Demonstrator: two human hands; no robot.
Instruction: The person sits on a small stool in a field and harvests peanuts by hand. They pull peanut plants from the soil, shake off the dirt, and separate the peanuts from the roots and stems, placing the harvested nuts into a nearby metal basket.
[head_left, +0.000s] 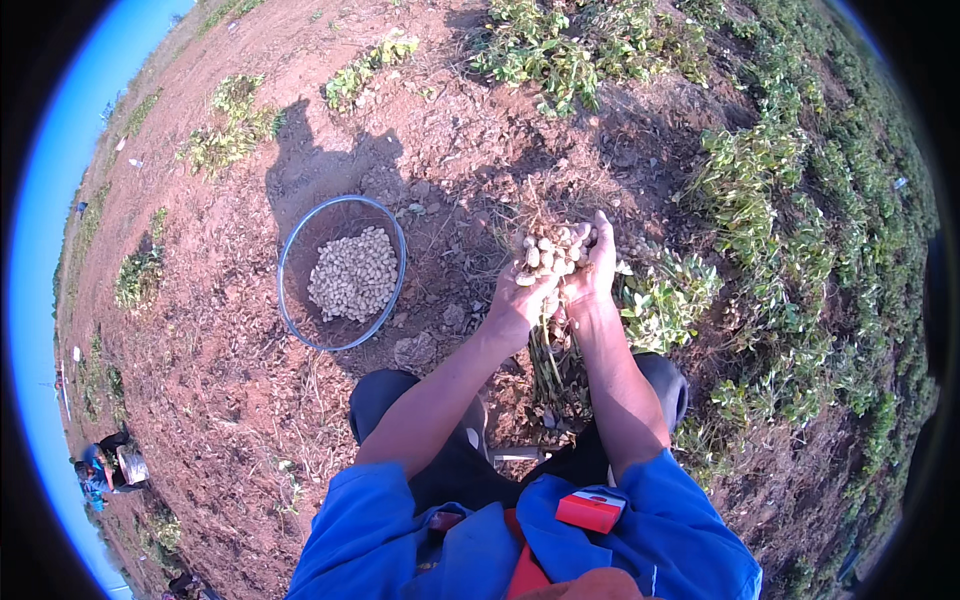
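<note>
Between my two hands is a cluster of pale peanut pods (551, 256) with dry roots at its far side. My left hand (517, 304) grips the bunch from the left, its fingers partly hidden by the pods. On the other side, my right hand (591, 274) holds it with the thumb or a finger pointing away from me. Green-brown stems (549, 367) of the peanut plants hang back from the hands, between my knees. To the left, a round clear-rimmed basin (280, 274) stands on the soil, holding a heap of picked peanuts (354, 274).
Leafy peanut plants (667, 300) lie just right of my right hand, and a long green row (795, 247) runs along the right. More uprooted plants (540, 52) lie ahead. Dry reddish soil (225, 360) spreads leftward, where another person (105, 469) sits far off.
</note>
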